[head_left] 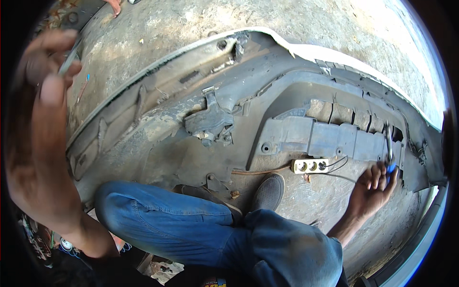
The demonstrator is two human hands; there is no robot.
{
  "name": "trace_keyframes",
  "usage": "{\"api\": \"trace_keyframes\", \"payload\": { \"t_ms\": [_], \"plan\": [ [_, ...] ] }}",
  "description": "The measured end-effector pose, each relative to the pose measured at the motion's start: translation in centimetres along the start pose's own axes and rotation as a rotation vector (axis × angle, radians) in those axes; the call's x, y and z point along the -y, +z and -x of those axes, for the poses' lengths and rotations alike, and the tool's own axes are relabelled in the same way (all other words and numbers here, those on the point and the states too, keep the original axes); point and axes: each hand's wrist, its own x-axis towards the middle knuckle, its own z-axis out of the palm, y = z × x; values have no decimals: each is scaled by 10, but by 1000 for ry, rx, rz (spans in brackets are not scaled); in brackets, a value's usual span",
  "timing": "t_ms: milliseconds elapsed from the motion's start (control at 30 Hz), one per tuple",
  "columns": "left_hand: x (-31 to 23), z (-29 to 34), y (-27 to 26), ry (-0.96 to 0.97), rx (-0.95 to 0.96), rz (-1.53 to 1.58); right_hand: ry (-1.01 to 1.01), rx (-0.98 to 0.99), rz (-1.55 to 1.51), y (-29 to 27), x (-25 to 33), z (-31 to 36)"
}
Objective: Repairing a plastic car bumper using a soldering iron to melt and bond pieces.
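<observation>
A large dark car bumper (162, 136) lies inside-up on the ground in front of me, with pale ridged seams along its left part. My right hand (370, 191) is closed round the blue handle of what looks like a soldering iron (389, 143). Its metal shaft points away from me, over the slotted grey panel (330, 138) at the bumper's right side. Raised at the far left, my left hand (45, 95) pinches a thin grey strip (68, 60) between thumb and fingers. Motion blurs that hand, and part of it falls in the dark rim.
A white power strip (310, 166) lies near my shoe (268, 191), with a black plug in it and a thin cord running toward my right hand. A black bracket (209, 119) sits on the bumper. Another person's foot (114, 6) shows at the top left.
</observation>
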Motion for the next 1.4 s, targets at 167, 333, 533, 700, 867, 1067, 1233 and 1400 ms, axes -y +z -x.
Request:
{"api": "trace_keyframes", "payload": {
  "t_ms": [167,333,533,700,867,1067,1233,1400],
  "plan": [
    [15,33,-21,-93,-30,52,-106,-259,135,-121,61,18],
    [4,37,-20,-264,-60,85,26,-450,67,-219,84,57],
    [1,27,-11,-256,-25,36,112,-526,-75,-180,60,63],
    [10,36,-23,-184,-248,215,131,-465,-127,-130,42,46],
    [19,75,-72,-151,-366,240,232,-344,-179,-103,33,33],
    [14,108,-82,-96,-506,276,284,-269,-242,-37,21,16],
    [38,131,-113,78,122,740,419,-111,-404,18,5,1],
    [27,118,-85,-232,434,853,445,44,-415,59,-16,4]
  ]
}}
